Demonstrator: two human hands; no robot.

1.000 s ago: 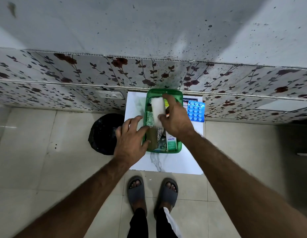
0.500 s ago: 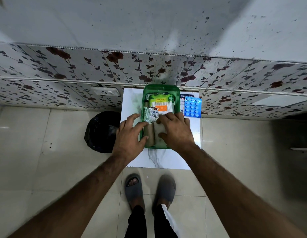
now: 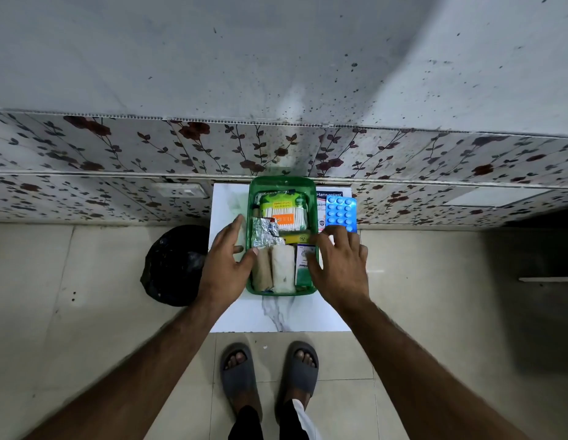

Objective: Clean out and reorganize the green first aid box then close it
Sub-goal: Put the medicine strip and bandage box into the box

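Note:
The green first aid box (image 3: 282, 182) stands open on a small white marble table (image 3: 227, 198). Inside lie a pack of cotton swabs (image 3: 284, 212), a crumpled foil strip (image 3: 263, 231), a tan bandage roll (image 3: 262, 269), a white bandage roll (image 3: 282, 268) and a small white-green carton (image 3: 302, 265). My left hand (image 3: 227, 262) rests at the box's left wall, thumb on the rim, fingers apart. Over the box's right edge hovers my right hand (image 3: 341, 262), fingers spread, holding nothing. A blue blister pack (image 3: 340, 211) lies on a Hansaplast box (image 3: 322, 201) right of the green box.
A black bin bag (image 3: 174, 265) sits on the tiled floor left of the table. A floral-panelled wall (image 3: 117, 147) with a socket (image 3: 179, 190) rises right behind the table. My feet in grey slippers (image 3: 270, 373) stand in front of it.
My right hand carried the white bandage roll down, laid it beside the tan roll in the box, then let go and moved right toward the blister pack. The left hand stayed at the box.

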